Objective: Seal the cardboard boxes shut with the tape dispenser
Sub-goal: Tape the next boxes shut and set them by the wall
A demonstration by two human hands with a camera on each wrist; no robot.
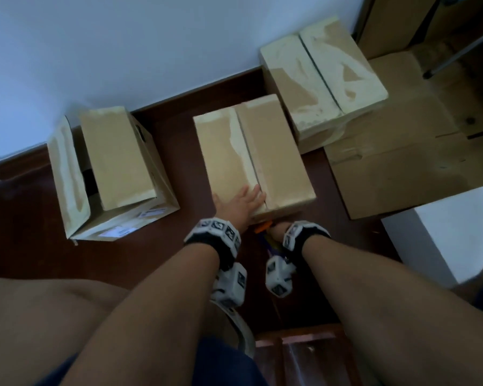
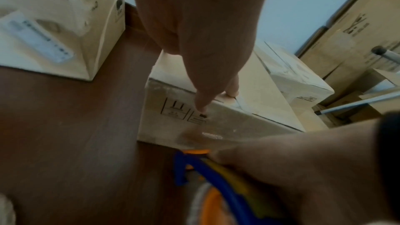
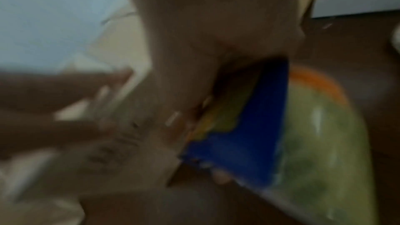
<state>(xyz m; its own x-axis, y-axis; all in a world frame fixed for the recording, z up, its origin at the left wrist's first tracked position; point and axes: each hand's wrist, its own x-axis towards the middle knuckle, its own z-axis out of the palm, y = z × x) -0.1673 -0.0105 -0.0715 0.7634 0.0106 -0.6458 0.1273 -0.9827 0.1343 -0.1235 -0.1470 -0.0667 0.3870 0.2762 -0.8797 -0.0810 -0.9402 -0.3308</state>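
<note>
Head view: three cardboard boxes stand on the dark brown floor (image 1: 25, 218) along the white wall. The middle box (image 1: 276, 151) has both top flaps folded down and meeting at a centre seam that shows no fresh tape along it. The left hand (image 1: 239, 203) lies flat, fingers straight, on the near end of the left flap beside the seam, evidently to keep the flaps level and the box from sliding. The right hand (image 1: 278, 228) sits low against the box's near end face, fingers wrapped around the blue and orange tape dispenser (image 2: 214, 182). In the left wrist view the dispenser's orange front edge sits at the foot of that face, close to the floor, with a translucent strip seeming to run up the cardboard; this is judged to be the anchoring of the tape before the run over the seam.

The left box (image 1: 115, 162) has one flap standing open. The far right box (image 1: 322, 76) has closed flaps bearing pale, worn patches and rests partly on flattened cardboard (image 1: 402, 162). Right wrist view is too blurred to add detail.
</note>
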